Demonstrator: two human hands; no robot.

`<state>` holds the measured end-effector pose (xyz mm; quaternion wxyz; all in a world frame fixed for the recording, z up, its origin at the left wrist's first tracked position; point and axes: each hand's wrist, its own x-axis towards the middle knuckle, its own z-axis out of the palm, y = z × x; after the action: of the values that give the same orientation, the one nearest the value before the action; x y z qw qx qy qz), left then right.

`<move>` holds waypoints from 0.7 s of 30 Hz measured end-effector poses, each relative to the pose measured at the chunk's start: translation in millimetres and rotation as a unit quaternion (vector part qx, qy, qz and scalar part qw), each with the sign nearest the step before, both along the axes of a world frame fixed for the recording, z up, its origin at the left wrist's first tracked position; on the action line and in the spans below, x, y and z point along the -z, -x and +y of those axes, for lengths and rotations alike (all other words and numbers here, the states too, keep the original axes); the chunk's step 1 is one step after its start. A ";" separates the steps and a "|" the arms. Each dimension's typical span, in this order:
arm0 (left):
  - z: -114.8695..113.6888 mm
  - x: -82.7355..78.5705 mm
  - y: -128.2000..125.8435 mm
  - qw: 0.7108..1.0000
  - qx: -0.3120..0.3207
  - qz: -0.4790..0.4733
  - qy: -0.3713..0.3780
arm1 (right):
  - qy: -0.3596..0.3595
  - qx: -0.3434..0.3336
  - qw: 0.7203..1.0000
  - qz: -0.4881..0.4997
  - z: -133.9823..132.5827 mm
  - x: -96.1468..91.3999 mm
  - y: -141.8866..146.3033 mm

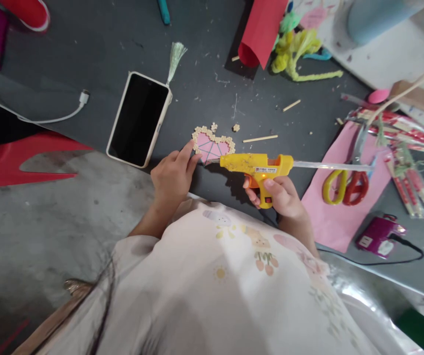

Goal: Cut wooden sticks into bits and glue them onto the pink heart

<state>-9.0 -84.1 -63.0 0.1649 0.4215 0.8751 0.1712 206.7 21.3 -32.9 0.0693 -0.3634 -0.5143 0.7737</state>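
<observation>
A yellow hot glue gun [247, 162] is in my right hand [284, 195], the fingers wrapped round its handle. A clear glue stick [330, 166] juts from its back, and an orange light glows on its side. The nozzle points left, close to the lower edge of a pink paper heart [217, 148]. Small pale beads or stick ends line the heart's upper rim, and dark lines cross its face. At its left edge, my left hand [175, 170] holds the heart with index finger and thumb. Two small bead-like clusters [236, 128] lie just beyond.
Left of the heart lies a phone [138, 118]. Thin wooden sticks [260, 139] rest beyond the glue gun. To the right are scissors [356, 182] on pink paper [330, 217] and a purple power box [380, 236]. Rolled red paper [262, 32] and yellow yarn [297, 52] lie at the back.
</observation>
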 end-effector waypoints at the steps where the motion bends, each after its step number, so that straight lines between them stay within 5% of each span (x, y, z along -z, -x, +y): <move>1: 0.0 0.1 0.6 1.000 0.002 0.003 0.001 | 0.000 0.001 1.000 -0.002 -0.3 -0.3 -0.2; 21: 3.1 -7.9 15.8 0.993 0.107 0.032 0.022 | -0.017 0.048 0.999 0.002 -2.7 -0.9 -8.3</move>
<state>-24.9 -81.0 -55.1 0.1639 0.5145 0.8331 0.1199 215.0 18.5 -32.0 0.1134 -0.3852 -0.5092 0.7612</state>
